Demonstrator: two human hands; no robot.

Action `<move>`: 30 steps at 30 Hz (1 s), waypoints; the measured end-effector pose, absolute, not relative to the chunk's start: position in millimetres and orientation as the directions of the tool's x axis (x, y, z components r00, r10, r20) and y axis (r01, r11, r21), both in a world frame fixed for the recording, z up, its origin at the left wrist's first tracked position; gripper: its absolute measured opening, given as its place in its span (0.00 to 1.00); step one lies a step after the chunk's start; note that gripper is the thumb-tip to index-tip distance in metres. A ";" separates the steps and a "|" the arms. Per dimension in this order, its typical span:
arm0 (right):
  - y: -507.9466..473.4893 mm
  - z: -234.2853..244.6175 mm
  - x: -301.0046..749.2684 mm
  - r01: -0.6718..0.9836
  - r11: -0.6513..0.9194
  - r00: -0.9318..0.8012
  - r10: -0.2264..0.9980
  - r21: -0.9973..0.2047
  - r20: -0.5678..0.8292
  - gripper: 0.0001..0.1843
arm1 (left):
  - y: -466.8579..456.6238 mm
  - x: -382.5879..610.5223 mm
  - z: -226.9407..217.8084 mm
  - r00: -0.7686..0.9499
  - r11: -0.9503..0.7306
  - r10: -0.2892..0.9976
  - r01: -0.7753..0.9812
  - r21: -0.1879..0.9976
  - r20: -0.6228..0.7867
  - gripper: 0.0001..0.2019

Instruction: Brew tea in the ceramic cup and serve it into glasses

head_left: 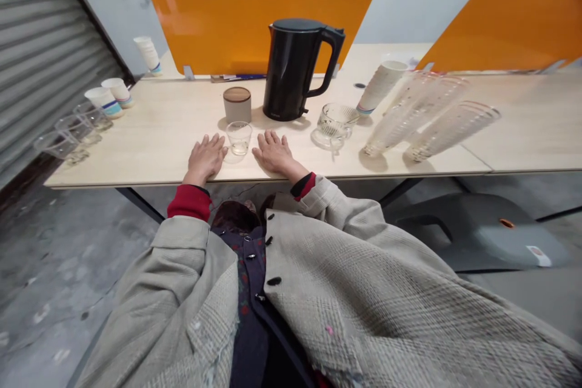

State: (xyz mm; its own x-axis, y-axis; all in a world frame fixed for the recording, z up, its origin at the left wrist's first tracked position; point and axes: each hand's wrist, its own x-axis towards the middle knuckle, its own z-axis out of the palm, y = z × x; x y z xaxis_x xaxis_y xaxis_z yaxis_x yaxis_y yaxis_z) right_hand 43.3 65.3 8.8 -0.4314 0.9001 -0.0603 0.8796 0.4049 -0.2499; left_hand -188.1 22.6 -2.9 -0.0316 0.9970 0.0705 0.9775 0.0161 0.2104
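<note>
My left hand (207, 157) lies flat on the table near its front edge, fingers out and holding nothing. Palm down as well, my right hand (274, 153) rests with its fingers stretched forward. Between the two hands stands a clear plastic cup (239, 138), upright, touched by neither as far as I can see. Just behind it is a grey canister (237, 108) with a wooden lid. A black electric kettle (288, 70) stands farther back, its handle to the right. Right of my right hand sits a glass cup (336, 122) on a clear saucer, a spoon beside it.
Stacked clear plastic cups (400, 112) and a stack of paper cups (382, 86) stand at the right. Several clear cups (75, 129) and paper cups (105, 103) line the left edge. An orange divider (213, 24) runs behind. A grey stool (482, 230) is under the table (173, 103).
</note>
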 end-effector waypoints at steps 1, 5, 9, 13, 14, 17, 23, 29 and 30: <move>65.5 8.7 43.1 0.880 0.403 -0.430 0.901 -0.251 -0.060 0.40 | 22.4 -187.7 -3.0 -0.039 0.022 0.996 0.977 0.211 0.074 0.35; 65.3 8.6 42.4 0.884 0.389 -0.419 0.906 -0.261 -0.068 0.40 | 21.3 -183.4 -2.7 -0.067 0.046 0.993 0.976 0.213 0.094 0.34; 65.6 7.2 41.6 0.884 0.383 -0.412 0.910 -0.269 -0.056 0.40 | 19.2 -178.6 2.4 -0.104 0.097 0.994 0.984 0.149 0.038 0.35; 66.7 5.5 40.4 0.887 0.379 -0.405 0.913 -0.265 -0.052 0.39 | 17.0 -174.3 7.4 -0.132 0.132 0.991 0.988 0.084 -0.004 0.35; 66.7 5.5 40.1 0.888 0.378 -0.404 0.913 -0.263 -0.053 0.39 | 16.4 -173.5 8.1 -0.132 0.133 0.991 0.988 0.074 -0.008 0.35; 65.9 6.9 39.6 0.891 0.373 -0.400 0.915 -0.258 -0.059 0.40 | 14.8 -171.6 9.3 -0.130 0.131 0.991 0.989 0.069 -0.016 0.35; 63.8 9.9 40.2 0.893 0.373 -0.400 0.914 -0.253 -0.064 0.40 | 15.0 -171.6 9.5 -0.128 0.129 0.992 0.988 0.090 -0.022 0.35; 64.9 9.1 40.2 0.892 0.373 -0.401 0.913 -0.257 -0.067 0.40 | 17.2 -173.8 8.2 -0.123 0.124 0.992 0.989 0.086 -0.019 0.35; 65.2 9.1 40.1 0.892 0.372 -0.401 0.914 -0.256 -0.068 0.40 | 17.3 -173.9 8.2 -0.122 0.123 0.992 0.989 0.082 -0.019 0.36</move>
